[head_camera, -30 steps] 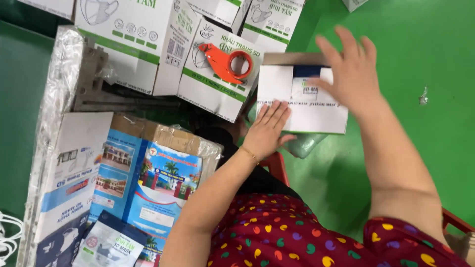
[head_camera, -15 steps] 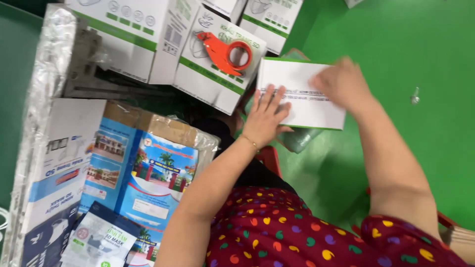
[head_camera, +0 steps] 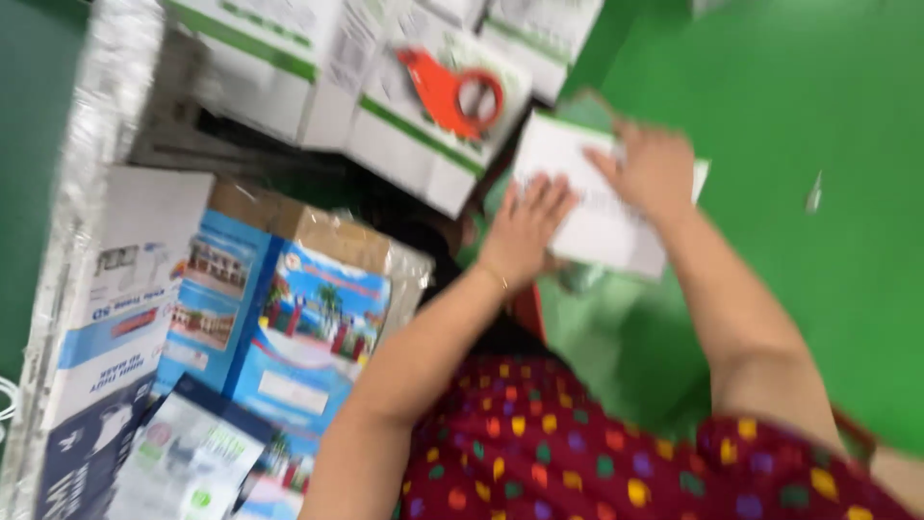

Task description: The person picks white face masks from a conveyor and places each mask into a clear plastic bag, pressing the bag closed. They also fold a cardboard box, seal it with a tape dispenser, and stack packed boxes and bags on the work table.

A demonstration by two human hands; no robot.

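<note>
Looking down past a red dotted sleeve [head_camera: 577, 453], both forearms run up toward 12 o'clock and meet on one flat white box [head_camera: 602, 207] with green trim. Frame is motion-blurred; fine detail is soft.

Left hand [head_camera: 525, 226]: lies palm-down on the box's near-left part, at about 8 o'clock from the box centre. Fingers straight, slightly fanned, pressed flat on the top face; nothing pinched. A thin bracelet shows at the wrist.

Right hand [head_camera: 654, 169]: sits farther up, at about 1 o'clock from the box centre, also on top. Fingers look loosely curled over the far edge, but blur hides whether they grip it or only rest.

Box long axis: runs roughly 10 o'clock to 4 o'clock, so the hands sit on opposite sides of the centre. It lies directly under both sets of fingers, touching them; the left hand is the nearer one to the body. Below the box, green floor [head_camera: 818, 289].

At 9 o'clock, near the left elbow, blue and white printed cartons [head_camera: 298, 327] stand packed side by side, with a flat packet [head_camera: 188, 467] nearest.

Farther, at 11 o'clock from the left hand, an orange tape dispenser [head_camera: 452, 91] rests on stacked white cartons [head_camera: 404, 144], just apart from the box.
</note>
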